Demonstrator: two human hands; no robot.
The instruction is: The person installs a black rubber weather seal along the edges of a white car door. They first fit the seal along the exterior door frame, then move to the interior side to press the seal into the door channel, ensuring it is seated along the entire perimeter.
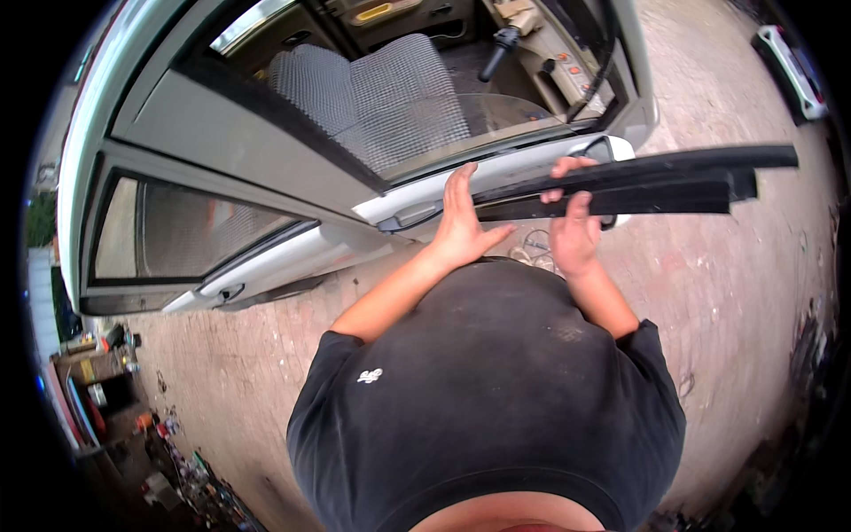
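My left hand [465, 222] has its fingers stretched out against the near ends of long black strips [674, 186], beside the white vehicle's door [412, 191]. My right hand [572, 230] grips the strips, which reach out to the right in stacked layers. Partly under them is a white side mirror [625, 146]. A dark door handle [399, 223] shows left of my left hand. Above the door, the window opening shows a grey checked seat [372, 97] and a black-handled lever or stalk [496, 58].
The vehicle's rear side window [186, 230] is at the left. Pale paving [727, 328] surrounds my feet and body. Another white car [789, 71] stands at the upper right. Piles of assorted items and debris [168, 461] line the lower-left edge, with a shed-like structure [75, 390].
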